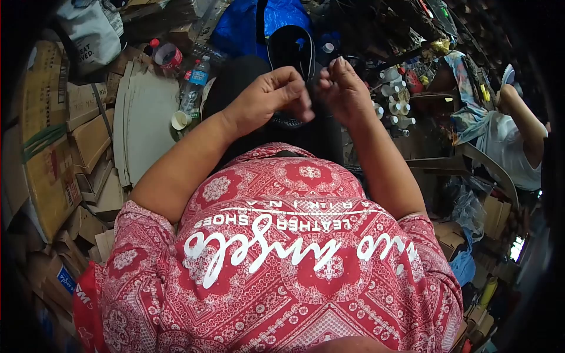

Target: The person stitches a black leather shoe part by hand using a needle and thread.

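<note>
My left hand (271, 100) is raised over my lap with its fingers curled in and the thumb pressed near them. Close by on the other side, my right hand (344, 88) has its fingers bunched in a pinch. A small gap parts the two hands, and I cannot make out anything in either one. Just beyond them, what looks like a black shoe (290, 48) with a light edge and a small blue mark lies between my dark-clad knees. Its lower part is hidden behind my hands.
Flattened cardboard boxes (91, 123) and a pale board (144, 117) stand at left. Near them are a water bottle (195, 85), a red-labelled bottle (168, 56) and a paper cup (180, 120). Several small bottles (397, 97) lie at right. A blue bag (238, 26) is ahead; another person's arm (521, 120) shows far right.
</note>
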A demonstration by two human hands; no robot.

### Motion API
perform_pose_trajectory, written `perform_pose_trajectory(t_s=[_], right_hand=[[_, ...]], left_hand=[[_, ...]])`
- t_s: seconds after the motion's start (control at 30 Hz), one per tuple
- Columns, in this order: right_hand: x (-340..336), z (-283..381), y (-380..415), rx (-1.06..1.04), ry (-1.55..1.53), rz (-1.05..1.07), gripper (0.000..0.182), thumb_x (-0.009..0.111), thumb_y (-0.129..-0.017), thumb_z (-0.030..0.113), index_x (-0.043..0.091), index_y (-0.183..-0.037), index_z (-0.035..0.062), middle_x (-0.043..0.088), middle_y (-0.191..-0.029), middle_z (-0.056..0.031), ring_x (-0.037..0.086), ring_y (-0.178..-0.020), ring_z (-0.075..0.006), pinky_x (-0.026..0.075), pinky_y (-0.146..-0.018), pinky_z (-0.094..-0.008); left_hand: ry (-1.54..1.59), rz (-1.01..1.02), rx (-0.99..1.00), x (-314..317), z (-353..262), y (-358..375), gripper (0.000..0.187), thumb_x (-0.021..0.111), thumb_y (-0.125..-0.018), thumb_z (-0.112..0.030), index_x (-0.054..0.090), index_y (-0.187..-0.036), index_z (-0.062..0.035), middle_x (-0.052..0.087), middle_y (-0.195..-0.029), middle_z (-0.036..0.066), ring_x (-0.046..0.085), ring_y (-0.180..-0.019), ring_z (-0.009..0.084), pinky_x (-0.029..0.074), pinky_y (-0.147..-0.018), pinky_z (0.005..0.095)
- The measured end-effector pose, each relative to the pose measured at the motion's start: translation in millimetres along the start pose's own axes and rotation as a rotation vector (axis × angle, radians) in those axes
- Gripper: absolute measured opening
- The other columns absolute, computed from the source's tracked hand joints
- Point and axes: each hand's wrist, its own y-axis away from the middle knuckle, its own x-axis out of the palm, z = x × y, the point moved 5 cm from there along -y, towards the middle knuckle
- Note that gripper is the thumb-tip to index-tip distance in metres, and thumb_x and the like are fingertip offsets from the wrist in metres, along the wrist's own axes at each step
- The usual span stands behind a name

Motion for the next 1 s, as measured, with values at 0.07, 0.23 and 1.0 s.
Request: perform_pose_trajectory(t_s=[0.07,0.23,1.0], right_hand=[[-19,2,-2,-0.023,0.102,0.030,0.012,0.059,-0.093,0.024,0.054,-0.094,0.0124,0.053,-0.081,0.0006,0.051,-0.072,-0.0111,0.045,-0.066,-0.0285],[-116,71,31,-0.192,0.520,-0.343,0.018,0.061,-0.091,0.027,0.058,-0.095,0.0094,0.055,-0.076,0.0026,0.049,-0.064,-0.0064,0.039,-0.057,-0.0219],[-17,24,0,-0.233,1.407,0.369,0.015,0.072,-0.073,0.002,0.071,-0.087,0.0090,0.060,-0.082,-0.0042,0.062,-0.079,-0.0173,0.050,-0.073,-0.0290]], left_hand=[[-0.108,-0.013,-0.111,-27,14,12,0.014,0.049,-0.098,-0.022,0.050,-0.090,-0.0101,0.056,-0.082,0.003,0.052,-0.068,0.0096,0.043,-0.061,0.0217],[-0.112,-0.563,0.014,-125,-18,83,0.005,0.052,-0.095,-0.012,0.049,-0.090,-0.0131,0.047,-0.072,-0.001,0.040,-0.058,0.0053,0.032,-0.050,0.0190],[-1.293,0.129,-0.047,-27,13,-66,0.040,0.083,-0.062,-0.020,0.061,-0.091,-0.0045,0.059,-0.096,0.009,0.059,-0.090,0.0258,0.048,-0.079,0.0339]])
